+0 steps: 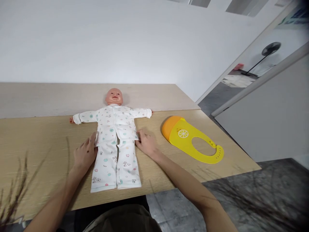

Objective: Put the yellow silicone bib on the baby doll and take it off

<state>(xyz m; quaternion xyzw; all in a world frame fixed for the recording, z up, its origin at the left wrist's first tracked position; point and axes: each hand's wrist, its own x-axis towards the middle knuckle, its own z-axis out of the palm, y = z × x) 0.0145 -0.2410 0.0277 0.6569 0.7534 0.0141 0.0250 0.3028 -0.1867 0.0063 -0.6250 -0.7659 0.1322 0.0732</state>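
A baby doll lies on its back on the table, arms stretched out to both sides. It wears a white printed baby shirt and matching baby pants; the shirt's hem overlaps the waist of the pants. At the hem's left side, my left hand has its fingers closed on the shirt's edge. On the opposite side my right hand pinches the hem's right corner, its fingertips partly hidden by the cloth. The pant legs lie flat, and no feet show at their cuffs.
A yellow silicone bib with an orange pocket lies to the right on the wooden table. A paler board runs along the wall behind the doll. Beyond the table's right edge are a doorway and a standing fan. Blurred dark strands cross the lower corners.
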